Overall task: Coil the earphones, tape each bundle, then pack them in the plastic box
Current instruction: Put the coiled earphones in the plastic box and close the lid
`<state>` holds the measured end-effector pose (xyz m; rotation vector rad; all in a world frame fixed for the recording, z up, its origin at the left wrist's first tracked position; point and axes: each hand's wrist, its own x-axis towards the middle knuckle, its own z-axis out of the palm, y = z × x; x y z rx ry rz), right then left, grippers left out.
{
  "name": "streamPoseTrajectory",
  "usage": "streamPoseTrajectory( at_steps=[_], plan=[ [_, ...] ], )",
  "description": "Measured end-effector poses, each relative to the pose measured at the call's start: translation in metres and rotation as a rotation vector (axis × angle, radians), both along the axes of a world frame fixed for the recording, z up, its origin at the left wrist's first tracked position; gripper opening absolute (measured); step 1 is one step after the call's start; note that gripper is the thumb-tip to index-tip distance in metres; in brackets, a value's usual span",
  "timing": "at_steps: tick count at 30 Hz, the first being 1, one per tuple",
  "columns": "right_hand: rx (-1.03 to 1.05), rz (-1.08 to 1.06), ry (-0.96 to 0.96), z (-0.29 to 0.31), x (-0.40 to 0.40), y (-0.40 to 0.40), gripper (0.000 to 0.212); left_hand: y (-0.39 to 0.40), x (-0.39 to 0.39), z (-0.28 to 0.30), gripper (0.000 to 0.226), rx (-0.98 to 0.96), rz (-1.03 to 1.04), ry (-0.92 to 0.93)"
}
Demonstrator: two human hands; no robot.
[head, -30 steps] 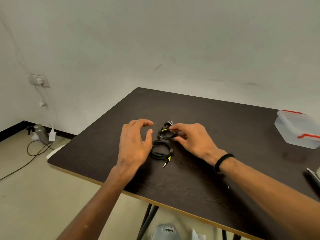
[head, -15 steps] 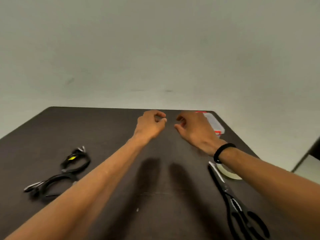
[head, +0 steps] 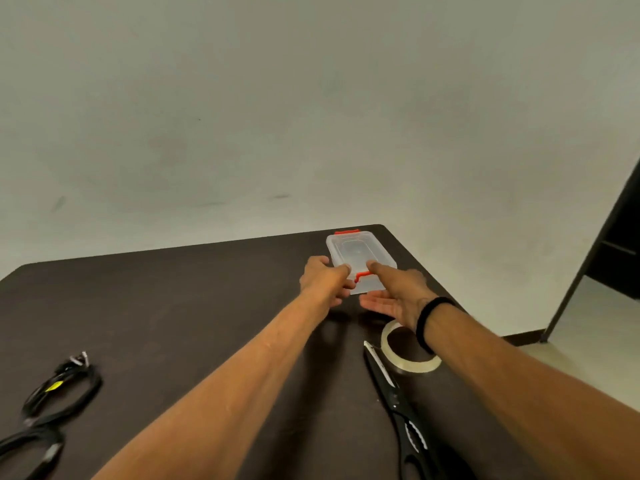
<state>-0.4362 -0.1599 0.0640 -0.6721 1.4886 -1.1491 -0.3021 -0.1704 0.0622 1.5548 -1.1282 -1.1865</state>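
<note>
- The plastic box (head: 360, 258), clear with a red clasp at each short end, is seen near the far right corner of the table (head: 180, 306), its lid on.
- The near end of the box is held between both hands: the left hand (head: 323, 280) is curled round the near left corner, with its thumb laid on the lid beside the near red clasp (head: 358, 274); the right hand (head: 391, 292) is set at the near right corner, thumb on the lid and palm turned up beside and below the wall.
- Whether the box is lifted or resting on the table cannot be told.
- The box is judged light, stiff and somewhat slick; thin walls may flex if squeezed, so a hold at the corners and rim is judged better than one at mid-wall.
- The lid is judged to be freed at the red clasps, one short end at a time.
- Two coiled earphone bundles (head: 65, 382) are seen near the table's near left edge, well apart from the box and from both hands; a yellow tag shows on the farther one.
- The bundles are judged soft, light and springy, best taken across the whole coil.
- A tape roll (head: 388, 341) and scissors (head: 398, 403) lie by the right forearm.
</note>
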Motion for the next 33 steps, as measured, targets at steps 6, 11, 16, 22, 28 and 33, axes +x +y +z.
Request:
streamPoseTrajectory(
  at_steps=[6,11,16,22,28,33],
  plan=[
    [-0.071,-0.076,-0.055,-0.007,0.001,-0.009,0.034,0.004,-0.005,-0.003,0.052,0.028,0.013,0.144],
    [-0.115,-0.017,0.011,0.001,-0.004,-0.005,0.024,0.013,0.011,-0.006,0.045,-0.040,0.180,0.041],
    [-0.134,0.239,0.026,0.007,-0.005,0.010,0.026,0.035,0.075,0.000,0.053,-0.175,0.397,-0.284],
    [-0.196,0.477,0.108,0.019,0.023,0.030,0.024,0.081,0.148,0.011,0.035,-0.229,0.306,-0.253],
    [-0.260,0.579,0.144,0.034,0.064,0.062,0.019,0.132,0.195,0.010,0.045,-0.181,0.275,-0.238],
    [-0.279,0.543,0.173,0.033,0.092,0.096,0.021,0.171,0.208,0.007,0.045,-0.186,0.330,-0.234]
  ],
)
